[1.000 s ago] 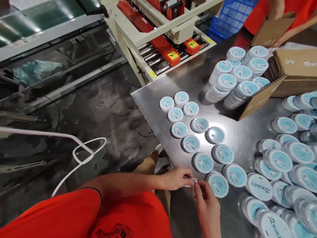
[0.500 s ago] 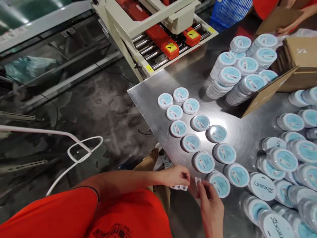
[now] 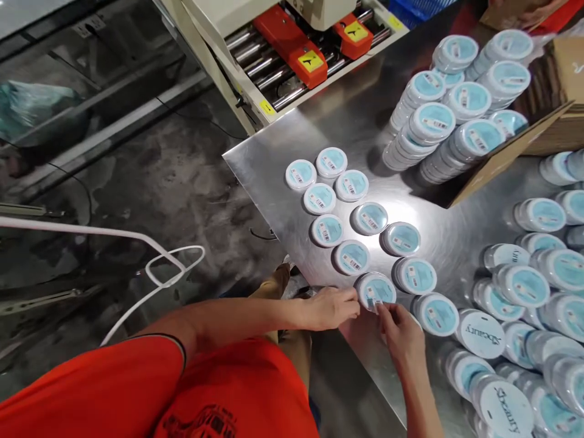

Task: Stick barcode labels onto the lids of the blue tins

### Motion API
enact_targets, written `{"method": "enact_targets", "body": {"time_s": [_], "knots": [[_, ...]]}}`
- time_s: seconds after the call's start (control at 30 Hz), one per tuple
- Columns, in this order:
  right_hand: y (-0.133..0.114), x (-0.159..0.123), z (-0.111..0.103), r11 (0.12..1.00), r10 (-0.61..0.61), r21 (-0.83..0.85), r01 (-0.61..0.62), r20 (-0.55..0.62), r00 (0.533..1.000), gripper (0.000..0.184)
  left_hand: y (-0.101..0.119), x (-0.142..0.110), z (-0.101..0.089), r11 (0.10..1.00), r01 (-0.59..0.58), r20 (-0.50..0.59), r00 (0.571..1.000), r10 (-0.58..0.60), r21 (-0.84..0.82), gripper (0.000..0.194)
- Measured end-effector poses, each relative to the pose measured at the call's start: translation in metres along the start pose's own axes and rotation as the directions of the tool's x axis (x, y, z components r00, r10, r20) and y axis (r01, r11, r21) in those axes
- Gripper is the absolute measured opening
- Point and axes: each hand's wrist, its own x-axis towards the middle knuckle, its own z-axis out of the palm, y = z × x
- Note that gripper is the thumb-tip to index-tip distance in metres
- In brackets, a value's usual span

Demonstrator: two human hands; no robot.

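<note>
My right hand [image 3: 402, 334] pinches a small white barcode sticker [image 3: 378, 303] at the lower edge of the light-blue lid of a round white jar [image 3: 375, 288]. Thumb and fingertips are pressed together there. On the jar's left side, my left hand [image 3: 335, 308] is closed, its fingertips close to the rim; the strip of stickers it held is now hidden by the hand. More jars with blue lids and barcode labels stand around it, such as one jar [image 3: 351, 258] just beyond and another jar [image 3: 414, 276] to the right. A jar under my right hand is mostly covered.
The steel table [image 3: 274, 158] ends along its left edge beside me. Stacked jars [image 3: 433, 125] stand at the back by a cardboard flap [image 3: 511, 152]. Many more jars [image 3: 524, 285] crowd the right. A roller conveyor machine [image 3: 292, 55] adjoins the far edge.
My right hand has brought the sticker up and onto the jar's lid. My left hand has moved right to the jar's side, and its sticker strip has gone out of sight.
</note>
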Motion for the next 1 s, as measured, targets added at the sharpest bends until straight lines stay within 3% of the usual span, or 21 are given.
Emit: {"method": "enact_targets", "body": {"time_s": [0.17, 0.47, 0.7, 0.87, 1.0], "knots": [[-0.002, 0.017, 0.0, 0.988, -0.028, -0.15, 0.032, 0.032, 0.999, 0.048, -0.01, 0.007, 0.011, 0.971, -0.168, -0.056, 0.982, 0.18, 0.172, 0.026], [-0.001, 0.025, -0.001, 0.961, -0.053, -0.266, 0.072, 0.079, 0.995, 0.043, -0.012, 0.006, 0.014, 0.969, -0.131, -0.072, 0.986, 0.149, 0.208, 0.028], [0.0, 0.022, 0.006, 0.927, -0.112, -0.355, 0.118, 0.037, 0.993, 0.034, -0.009, 0.009, 0.019, 0.976, -0.151, -0.046, 0.986, 0.16, 0.158, 0.028], [-0.014, 0.019, 0.002, 0.836, -0.108, -0.532, 0.134, 0.08, 0.991, 0.036, -0.005, 0.008, 0.026, 0.985, -0.056, -0.049, 0.997, 0.064, 0.161, 0.032], [-0.021, 0.012, -0.012, 0.704, 0.045, -0.707, -0.067, -0.05, 0.998, 0.049, -0.004, 0.007, 0.024, 1.0, 0.005, -0.055, 0.998, -0.005, -0.009, 0.032]]}}
